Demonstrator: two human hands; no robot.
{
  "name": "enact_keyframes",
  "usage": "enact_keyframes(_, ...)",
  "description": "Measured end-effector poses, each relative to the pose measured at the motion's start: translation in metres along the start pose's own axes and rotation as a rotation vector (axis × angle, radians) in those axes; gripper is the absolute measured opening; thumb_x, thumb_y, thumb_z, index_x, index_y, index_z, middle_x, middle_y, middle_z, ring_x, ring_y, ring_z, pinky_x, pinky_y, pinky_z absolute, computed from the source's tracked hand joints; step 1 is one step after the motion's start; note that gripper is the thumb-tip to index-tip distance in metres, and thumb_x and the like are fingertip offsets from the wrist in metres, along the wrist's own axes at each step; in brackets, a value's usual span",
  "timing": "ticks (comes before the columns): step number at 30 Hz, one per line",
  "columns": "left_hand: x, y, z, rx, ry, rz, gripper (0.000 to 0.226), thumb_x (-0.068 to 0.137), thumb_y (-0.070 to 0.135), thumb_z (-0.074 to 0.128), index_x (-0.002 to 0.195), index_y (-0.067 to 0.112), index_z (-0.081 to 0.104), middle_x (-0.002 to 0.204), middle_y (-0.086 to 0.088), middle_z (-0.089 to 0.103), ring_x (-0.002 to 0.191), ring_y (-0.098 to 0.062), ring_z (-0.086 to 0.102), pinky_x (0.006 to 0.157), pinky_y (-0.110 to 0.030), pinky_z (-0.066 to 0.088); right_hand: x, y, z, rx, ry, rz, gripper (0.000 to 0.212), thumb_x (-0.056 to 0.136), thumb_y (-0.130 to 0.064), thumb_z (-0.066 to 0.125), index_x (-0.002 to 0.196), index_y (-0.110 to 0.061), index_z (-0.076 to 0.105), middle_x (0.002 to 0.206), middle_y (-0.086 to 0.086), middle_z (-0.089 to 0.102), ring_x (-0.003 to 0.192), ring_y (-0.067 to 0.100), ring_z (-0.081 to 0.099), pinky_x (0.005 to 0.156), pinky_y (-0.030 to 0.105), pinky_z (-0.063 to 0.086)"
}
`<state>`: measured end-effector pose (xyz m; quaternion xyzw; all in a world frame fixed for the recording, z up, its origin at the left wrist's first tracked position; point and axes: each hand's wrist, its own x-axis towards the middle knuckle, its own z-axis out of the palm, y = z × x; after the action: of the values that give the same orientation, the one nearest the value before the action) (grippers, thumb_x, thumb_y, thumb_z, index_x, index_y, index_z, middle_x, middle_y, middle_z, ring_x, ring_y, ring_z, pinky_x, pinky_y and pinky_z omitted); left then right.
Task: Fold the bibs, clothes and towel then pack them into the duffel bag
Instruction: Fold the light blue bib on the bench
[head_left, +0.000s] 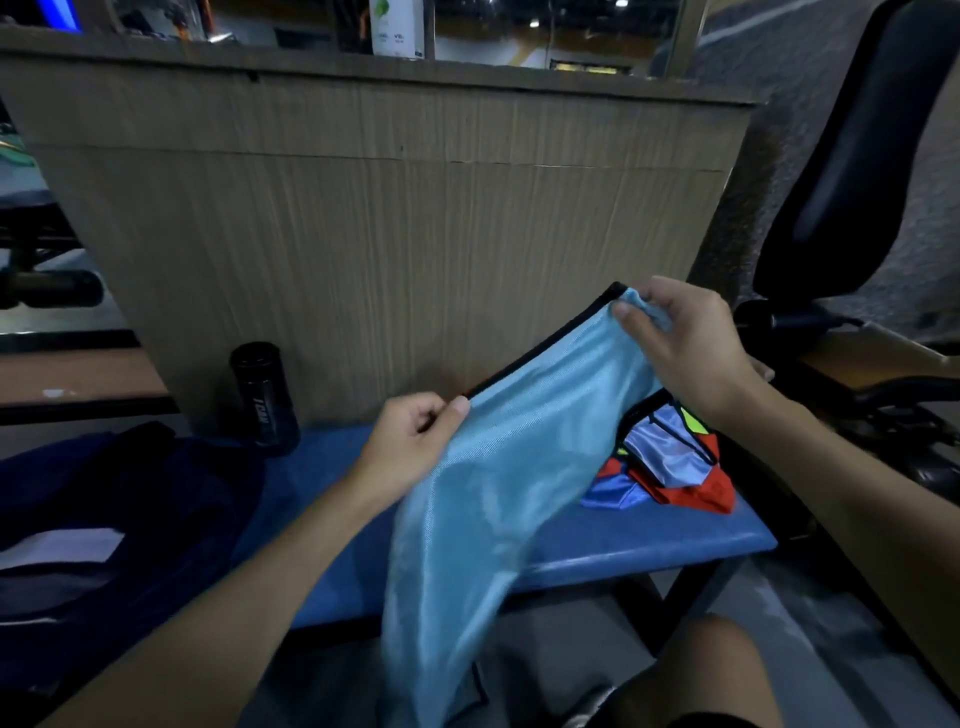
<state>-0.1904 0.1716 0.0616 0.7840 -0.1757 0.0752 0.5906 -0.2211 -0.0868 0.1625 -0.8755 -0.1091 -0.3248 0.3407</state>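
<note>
A light blue mesh bib with black trim hangs in the air over the blue bench. My left hand pinches its trimmed top edge at the lower left. Higher up and to the right, my right hand pinches the same edge at its corner. The bib's lower part drapes down past the bench's front edge toward my knees. A pile of bibs in red, pale blue and yellow lies on the bench's right end. The dark navy duffel bag sits on the left.
A black bottle stands at the back of the bench beside the bag. A tall cardboard panel rises right behind the bench. A black office chair stands to the right.
</note>
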Motion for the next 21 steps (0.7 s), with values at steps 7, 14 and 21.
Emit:
enact_keyframes(7, 0.052, 0.031, -0.060, 0.388, 0.049, 0.138, 0.046, 0.092, 0.047, 0.064, 0.068, 0.007, 0.061, 0.055, 0.001, 0.047, 0.050, -0.010, 0.038, 0.053, -0.029, 0.031, 0.006, 0.018, 0.029, 0.202, 0.097, 0.154, 0.032, 0.090, -0.039, 0.058, 0.078, -0.009, 0.060, 0.073, 0.023, 0.059, 0.063, 0.033, 0.053, 0.060, 0.047, 0.048)
enact_keyframes(14, 0.104, 0.072, -0.067, 1.027, -0.031, 0.279, 0.048, 0.091, 0.066, 0.045, 0.078, 0.023, 0.063, 0.071, 0.006, 0.064, 0.073, -0.019, 0.060, 0.068, -0.035, 0.046, 0.014, 0.046, 0.050, 0.470, 0.167, 0.315, 0.025, 0.096, -0.023, 0.061, 0.086, 0.000, 0.062, 0.072, 0.012, 0.056, 0.065, 0.021, 0.054, 0.058, 0.038, 0.046)
enact_keyframes(21, 0.175, 0.022, 0.033, 1.096, -0.207, 0.286, 0.052, 0.094, 0.064, 0.042, 0.080, 0.019, 0.064, 0.076, 0.001, 0.065, 0.081, -0.026, 0.061, 0.064, -0.032, 0.037, 0.018, 0.150, 0.046, 0.368, 0.197, 0.471, 0.017, 0.094, -0.020, 0.064, 0.082, -0.008, 0.065, 0.072, 0.009, 0.062, 0.065, 0.016, 0.059, 0.058, 0.033, 0.049)
